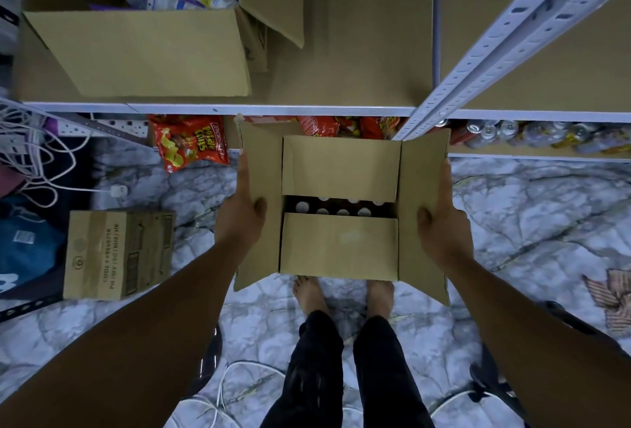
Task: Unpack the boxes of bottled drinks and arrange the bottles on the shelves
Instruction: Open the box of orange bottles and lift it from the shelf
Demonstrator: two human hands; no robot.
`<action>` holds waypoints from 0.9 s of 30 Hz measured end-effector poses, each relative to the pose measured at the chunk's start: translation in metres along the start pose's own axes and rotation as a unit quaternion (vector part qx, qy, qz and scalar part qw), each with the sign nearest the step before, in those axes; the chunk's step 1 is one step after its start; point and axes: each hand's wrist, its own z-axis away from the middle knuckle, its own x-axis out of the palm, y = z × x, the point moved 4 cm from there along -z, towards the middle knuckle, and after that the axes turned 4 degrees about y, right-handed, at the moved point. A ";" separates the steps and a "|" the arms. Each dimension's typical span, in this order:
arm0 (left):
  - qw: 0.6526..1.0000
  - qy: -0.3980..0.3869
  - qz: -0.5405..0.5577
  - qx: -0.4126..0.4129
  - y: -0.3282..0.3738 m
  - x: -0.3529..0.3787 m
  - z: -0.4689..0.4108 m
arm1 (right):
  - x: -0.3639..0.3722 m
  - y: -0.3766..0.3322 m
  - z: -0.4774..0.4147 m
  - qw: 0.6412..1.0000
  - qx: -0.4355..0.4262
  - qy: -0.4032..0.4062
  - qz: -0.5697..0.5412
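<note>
Left hand: my left hand grips the left side flap of the box. The thumb lies on top of the flap and the fingers are hidden beneath it.
Right hand: my right hand mirrors it on the right flap, thumb on top and fingers out of sight underneath.
Box: it hangs in the air between both hands, just short of the front edge of the shelf. The outer flaps are splayed. The two inner flaps are partly folded down, with a gap between them.
Bottles: the bottles show white caps through that gap, standing upright in rows. I cannot tell how many sit under the flaps.
Landing spot: bare board lies between the large open carton at the shelf's left end and the slotted upright on the right.
Step in hand: I judge it to be setting the box on that bare stretch for unpacking.
Doing it well: I would keep both hands level, lift clear of the front edge and steer left of the upright. I would then land the base flat, well back from the edge.
Risk: flaps are weak handles, so a bending flap could tip the load.
</note>
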 end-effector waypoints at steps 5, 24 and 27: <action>1.000 0.006 -0.010 0.000 -0.007 -0.002 -0.003 | -0.006 0.009 -0.004 1.000 0.013 -0.002 0.002; 1.000 0.009 -0.003 0.019 -0.002 -0.008 0.001 | -0.008 0.014 -0.006 0.999 -0.011 0.011 -0.035; 1.000 0.010 -0.008 0.026 -0.001 -0.008 0.003 | -0.008 0.013 -0.005 0.999 -0.020 0.013 -0.036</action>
